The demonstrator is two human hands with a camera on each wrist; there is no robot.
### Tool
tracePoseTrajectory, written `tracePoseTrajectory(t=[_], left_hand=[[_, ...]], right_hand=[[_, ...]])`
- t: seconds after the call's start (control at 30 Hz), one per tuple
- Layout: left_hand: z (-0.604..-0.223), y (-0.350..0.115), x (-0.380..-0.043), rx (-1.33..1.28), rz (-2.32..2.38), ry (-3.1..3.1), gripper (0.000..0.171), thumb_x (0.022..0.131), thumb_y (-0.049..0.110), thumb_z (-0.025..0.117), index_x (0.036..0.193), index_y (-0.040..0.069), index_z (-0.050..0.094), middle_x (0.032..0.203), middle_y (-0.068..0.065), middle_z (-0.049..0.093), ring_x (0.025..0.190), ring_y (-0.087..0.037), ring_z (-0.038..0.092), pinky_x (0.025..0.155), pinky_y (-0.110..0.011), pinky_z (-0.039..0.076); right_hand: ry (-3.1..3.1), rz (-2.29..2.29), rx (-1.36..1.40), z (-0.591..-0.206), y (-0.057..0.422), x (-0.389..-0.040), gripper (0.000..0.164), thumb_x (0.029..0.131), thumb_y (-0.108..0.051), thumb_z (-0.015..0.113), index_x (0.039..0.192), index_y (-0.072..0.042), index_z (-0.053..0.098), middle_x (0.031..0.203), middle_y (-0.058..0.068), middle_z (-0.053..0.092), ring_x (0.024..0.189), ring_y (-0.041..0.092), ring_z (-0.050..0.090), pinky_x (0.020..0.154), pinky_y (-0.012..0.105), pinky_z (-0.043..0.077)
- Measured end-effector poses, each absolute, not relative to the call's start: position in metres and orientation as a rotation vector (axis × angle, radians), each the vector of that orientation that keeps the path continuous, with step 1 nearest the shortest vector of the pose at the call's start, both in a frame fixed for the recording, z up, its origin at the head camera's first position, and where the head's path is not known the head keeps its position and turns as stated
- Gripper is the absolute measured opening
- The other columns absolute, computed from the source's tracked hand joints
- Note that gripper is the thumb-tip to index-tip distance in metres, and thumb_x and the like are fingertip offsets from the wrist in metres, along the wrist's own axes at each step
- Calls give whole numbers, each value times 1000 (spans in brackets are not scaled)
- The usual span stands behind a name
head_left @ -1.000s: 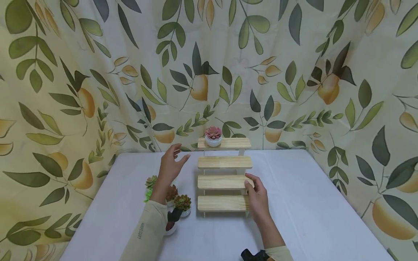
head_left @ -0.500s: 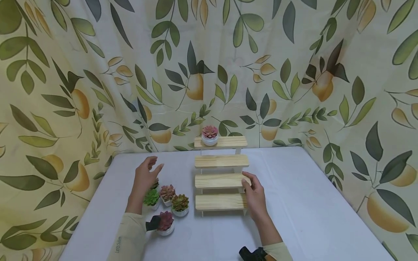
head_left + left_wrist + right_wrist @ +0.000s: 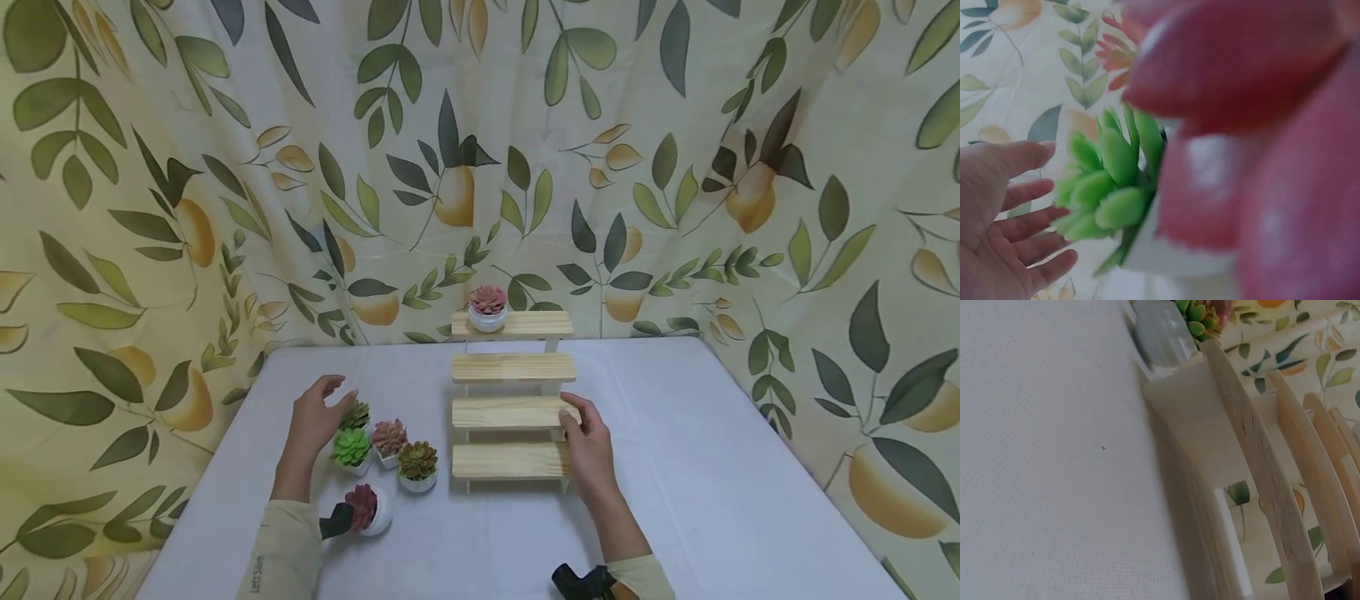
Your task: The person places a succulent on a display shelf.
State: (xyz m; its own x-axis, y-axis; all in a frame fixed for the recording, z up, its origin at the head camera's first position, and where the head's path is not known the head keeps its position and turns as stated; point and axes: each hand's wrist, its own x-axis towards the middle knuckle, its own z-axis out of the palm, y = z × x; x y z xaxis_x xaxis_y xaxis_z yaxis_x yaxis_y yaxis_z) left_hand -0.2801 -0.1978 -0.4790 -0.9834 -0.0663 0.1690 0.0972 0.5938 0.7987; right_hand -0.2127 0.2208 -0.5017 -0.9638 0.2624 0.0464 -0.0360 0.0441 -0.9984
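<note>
My left hand is beside the rear-left potted succulents, thumb and fingers apart, gripping nothing. Closest to it are a dark green succulent and a bright green succulent. In the left wrist view the fingers reach alongside the bright green leaves, while blurred red leaves fill the near side. A dark red succulent in a white pot leans toward the left wrist's black camera. My right hand holds the right end of a four-step wooden display stand, thumb and index finger at its second-lowest step.
A pink succulent in a white pot stands on the stand's top step, at the left. A brownish-pink succulent and an olive-brown succulent stand left of the stand. A white cloth covers the table; a leaf-patterned curtain hangs behind.
My left hand has moved left and toward me, from near the stand's top to the succulents. The dark red succulent has tipped leftward. My right hand stays at the stand.
</note>
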Motion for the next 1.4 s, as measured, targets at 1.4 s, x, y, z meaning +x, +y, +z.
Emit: tracePoseTrajectory(t=[1.4], left_hand=[[-486, -178, -282, 35, -1191, -2962, 66, 85, 12, 80, 139, -10, 49, 133, -40, 51, 124, -54, 50, 102, -64, 45]], right_hand=[[-2093, 2035, -198, -504, 220, -214, 35, 111, -22, 52, 145, -14, 54, 162, -1, 37, 138, 20, 44, 114, 44, 40]])
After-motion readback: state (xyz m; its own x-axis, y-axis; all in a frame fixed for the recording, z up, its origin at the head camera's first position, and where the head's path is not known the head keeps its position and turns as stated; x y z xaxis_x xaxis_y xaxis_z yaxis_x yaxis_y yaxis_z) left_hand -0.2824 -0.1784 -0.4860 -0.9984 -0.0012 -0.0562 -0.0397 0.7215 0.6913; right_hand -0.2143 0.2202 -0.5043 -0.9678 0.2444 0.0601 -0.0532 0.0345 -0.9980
